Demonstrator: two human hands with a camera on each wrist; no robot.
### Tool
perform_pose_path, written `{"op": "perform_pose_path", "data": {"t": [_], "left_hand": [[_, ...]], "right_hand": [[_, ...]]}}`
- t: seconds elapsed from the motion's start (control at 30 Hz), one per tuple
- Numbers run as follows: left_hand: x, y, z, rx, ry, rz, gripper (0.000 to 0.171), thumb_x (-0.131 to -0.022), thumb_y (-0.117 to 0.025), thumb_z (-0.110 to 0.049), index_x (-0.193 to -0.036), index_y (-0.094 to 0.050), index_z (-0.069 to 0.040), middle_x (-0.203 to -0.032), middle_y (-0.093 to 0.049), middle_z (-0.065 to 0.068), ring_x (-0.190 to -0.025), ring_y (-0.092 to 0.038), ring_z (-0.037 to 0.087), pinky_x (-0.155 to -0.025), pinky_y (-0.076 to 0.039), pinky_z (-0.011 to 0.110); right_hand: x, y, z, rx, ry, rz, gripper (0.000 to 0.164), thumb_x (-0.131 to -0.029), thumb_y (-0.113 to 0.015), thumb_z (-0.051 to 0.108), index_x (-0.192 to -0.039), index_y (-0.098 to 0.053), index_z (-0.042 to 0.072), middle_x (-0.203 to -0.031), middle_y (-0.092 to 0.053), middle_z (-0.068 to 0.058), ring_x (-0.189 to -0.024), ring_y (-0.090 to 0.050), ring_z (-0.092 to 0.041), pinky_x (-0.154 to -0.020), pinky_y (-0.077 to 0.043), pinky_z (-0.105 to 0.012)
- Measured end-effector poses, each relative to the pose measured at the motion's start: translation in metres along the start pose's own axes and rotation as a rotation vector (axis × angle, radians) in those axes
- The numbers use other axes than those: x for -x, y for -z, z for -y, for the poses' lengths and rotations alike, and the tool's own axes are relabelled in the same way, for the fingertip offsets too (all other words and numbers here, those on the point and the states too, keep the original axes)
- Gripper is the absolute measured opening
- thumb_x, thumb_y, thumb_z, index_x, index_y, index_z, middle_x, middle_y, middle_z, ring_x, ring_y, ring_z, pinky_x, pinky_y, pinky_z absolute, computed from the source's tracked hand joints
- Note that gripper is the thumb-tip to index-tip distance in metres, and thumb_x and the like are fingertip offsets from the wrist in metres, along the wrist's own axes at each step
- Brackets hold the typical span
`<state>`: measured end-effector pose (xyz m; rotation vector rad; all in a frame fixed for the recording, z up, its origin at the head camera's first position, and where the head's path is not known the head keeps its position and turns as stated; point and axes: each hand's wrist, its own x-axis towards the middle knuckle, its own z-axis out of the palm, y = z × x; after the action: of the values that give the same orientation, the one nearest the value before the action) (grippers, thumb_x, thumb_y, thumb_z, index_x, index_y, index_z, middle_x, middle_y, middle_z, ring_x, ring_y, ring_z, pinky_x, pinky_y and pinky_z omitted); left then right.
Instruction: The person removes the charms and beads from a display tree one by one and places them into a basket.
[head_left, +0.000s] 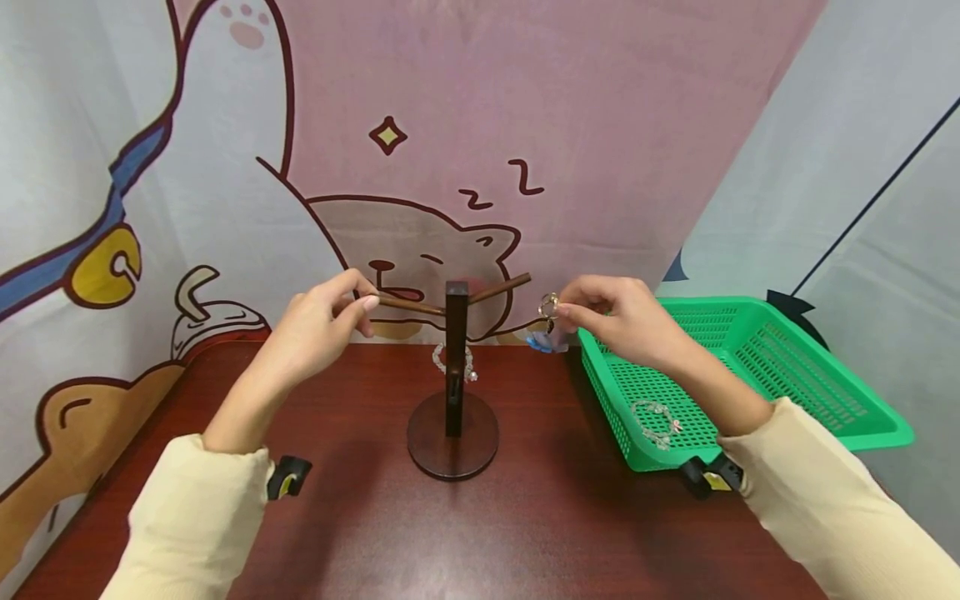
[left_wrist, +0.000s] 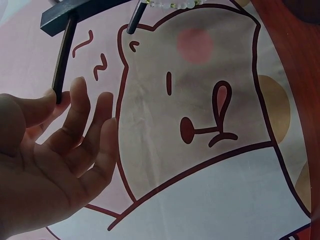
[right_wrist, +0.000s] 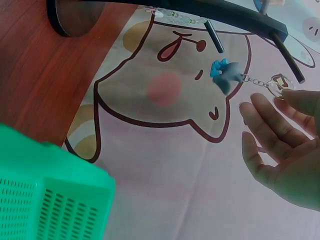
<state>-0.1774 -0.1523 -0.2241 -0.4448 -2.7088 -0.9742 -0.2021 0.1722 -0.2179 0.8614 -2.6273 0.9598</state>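
A dark wooden display stand (head_left: 454,358) with a round base stands upright on the table, its upper pegs reaching left and right. My left hand (head_left: 318,329) pinches the tip of the left upper peg (head_left: 411,305) between thumb and index finger; the other fingers are loosely bent in the left wrist view. Just past the right peg (head_left: 501,287), my right hand (head_left: 622,321) pinches the metal ring of a keychain (head_left: 548,307). Its blue and greyish charm (right_wrist: 227,75) dangles from a short chain. A clear beaded bracelet (head_left: 470,363) hangs lower on the stand.
A green plastic basket (head_left: 832,379) sits at the right, under my right forearm. Inside it lies another clear beaded bracelet (head_left: 654,423) with a pink bit. Behind the reddish-brown table (head_left: 360,533) hangs a cartoon-printed cloth (head_left: 600,125).
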Motion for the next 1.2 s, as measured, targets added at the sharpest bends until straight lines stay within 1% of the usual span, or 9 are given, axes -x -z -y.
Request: {"op": "perform_pose_path", "data": {"t": [0.13, 0.27, 0.5, 0.67, 0.77, 0.9, 1.0, 1.2], "left_hand": [[0.0, 0.0, 0.0, 0.0, 0.002, 0.001, 0.011, -0.096, -0.048, -0.02, -0.099, -0.055, -0.011, -0.068, -0.062, 0.001, -0.057, -0.043, 0.018, -0.056, -0.034, 0.033], [0.0, 0.0, 0.001, -0.002, 0.005, 0.004, 0.011, -0.096, -0.048, -0.019, -0.099, -0.055, -0.011, -0.068, -0.062, 0.001, -0.058, -0.044, 0.019, -0.057, -0.034, 0.033], [-0.001, -0.001, 0.0, -0.007, 0.004, 0.001, 0.011, -0.096, -0.048, -0.019, -0.099, -0.055, -0.011, -0.068, -0.062, 0.0, -0.057, -0.044, 0.019, -0.057, -0.034, 0.033], [-0.001, -0.001, 0.0, -0.007, -0.001, -0.006, 0.011, -0.096, -0.048, -0.019, -0.099, -0.056, -0.011, -0.068, -0.062, 0.0, -0.056, -0.043, 0.018, -0.057, -0.034, 0.033], [0.0, -0.001, 0.0, -0.005, -0.008, -0.013, 0.011, -0.096, -0.048, -0.02, -0.098, -0.056, -0.012, -0.067, -0.062, -0.001, -0.056, -0.044, 0.017, -0.057, -0.034, 0.032], [0.0, 0.0, -0.001, -0.003, -0.009, -0.014, 0.011, -0.096, -0.048, -0.02, -0.098, -0.056, -0.012, -0.067, -0.062, -0.001, -0.056, -0.043, 0.017, -0.057, -0.034, 0.032], [0.0, 0.0, -0.001, -0.004, -0.007, -0.01, 0.012, -0.096, -0.048, -0.02, -0.099, -0.055, -0.012, -0.068, -0.062, -0.001, -0.056, -0.044, 0.017, -0.057, -0.034, 0.033], [0.0, 0.0, -0.001, -0.007, 0.0, -0.003, 0.013, -0.096, -0.048, -0.021, -0.1, -0.055, -0.011, -0.068, -0.062, -0.001, -0.058, -0.046, 0.018, -0.058, -0.035, 0.033]], "right_hand": [[0.003, 0.003, 0.0, -0.007, -0.01, 0.004, 0.008, -0.088, -0.062, 0.012, -0.08, -0.064, 0.012, -0.068, -0.061, 0.003, -0.063, -0.055, -0.013, -0.056, -0.042, -0.025], [0.008, 0.007, 0.001, 0.011, -0.024, 0.011, 0.008, -0.088, -0.063, 0.014, -0.08, -0.064, 0.013, -0.068, -0.061, 0.004, -0.064, -0.056, -0.012, -0.056, -0.042, -0.025], [0.02, 0.013, -0.005, 0.046, -0.042, 0.047, 0.008, -0.088, -0.062, 0.015, -0.082, -0.064, 0.011, -0.069, -0.06, 0.006, -0.064, -0.055, -0.012, -0.059, -0.044, -0.027], [0.031, 0.019, -0.011, 0.048, -0.058, 0.077, 0.005, -0.088, -0.061, 0.014, -0.086, -0.065, 0.012, -0.073, -0.062, 0.006, -0.067, -0.058, -0.009, -0.062, -0.047, -0.026], [0.038, 0.022, -0.017, 0.06, -0.062, 0.085, 0.005, -0.088, -0.062, 0.014, -0.087, -0.066, 0.011, -0.074, -0.063, 0.007, -0.069, -0.06, -0.008, -0.065, -0.047, -0.026], [0.048, 0.027, -0.025, 0.105, -0.062, 0.087, 0.004, -0.088, -0.062, 0.012, -0.087, -0.065, 0.013, -0.075, -0.064, 0.009, -0.069, -0.06, -0.006, -0.063, -0.046, -0.026], [0.056, 0.032, -0.03, 0.133, -0.057, 0.083, 0.007, -0.087, -0.062, 0.01, -0.086, -0.065, 0.016, -0.074, -0.063, 0.01, -0.069, -0.06, -0.005, -0.062, -0.046, -0.025], [0.074, 0.037, -0.042, 0.162, -0.042, 0.093, 0.01, -0.085, -0.064, 0.008, -0.087, -0.064, 0.018, -0.075, -0.061, 0.014, -0.069, -0.057, -0.004, -0.06, -0.045, -0.024]]}}
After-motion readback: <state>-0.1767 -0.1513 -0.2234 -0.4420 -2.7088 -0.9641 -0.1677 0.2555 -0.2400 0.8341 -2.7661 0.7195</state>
